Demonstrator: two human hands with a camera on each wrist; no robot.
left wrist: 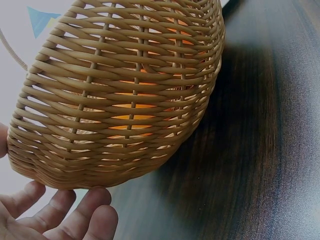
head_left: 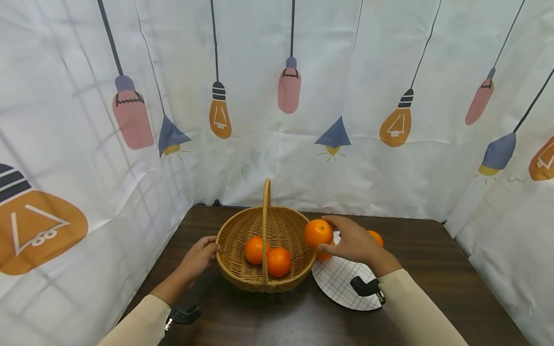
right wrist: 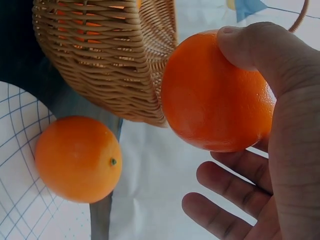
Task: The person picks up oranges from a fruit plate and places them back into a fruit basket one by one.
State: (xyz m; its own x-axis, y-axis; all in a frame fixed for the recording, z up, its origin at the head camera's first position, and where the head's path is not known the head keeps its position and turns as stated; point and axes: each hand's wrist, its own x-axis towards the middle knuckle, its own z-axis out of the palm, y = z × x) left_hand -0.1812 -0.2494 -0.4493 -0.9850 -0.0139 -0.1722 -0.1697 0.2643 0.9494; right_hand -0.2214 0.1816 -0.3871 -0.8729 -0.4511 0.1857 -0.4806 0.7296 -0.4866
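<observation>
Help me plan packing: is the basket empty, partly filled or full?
Partly filled: the head view shows two oranges inside the basket, with bare wicker around them.

No text, label, brand, number or sign can be read in head view, left wrist view or right wrist view.

L hand point(head_left: 199, 260) fwd, R hand point(head_left: 355, 241) curled

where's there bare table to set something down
Bare table shows on the near side of the basket, between the left sleeve and plate, and right of the plate, beyond the right sleeve. It's crowded between basket and plate, where the right hand holds an orange near another orange.
</observation>
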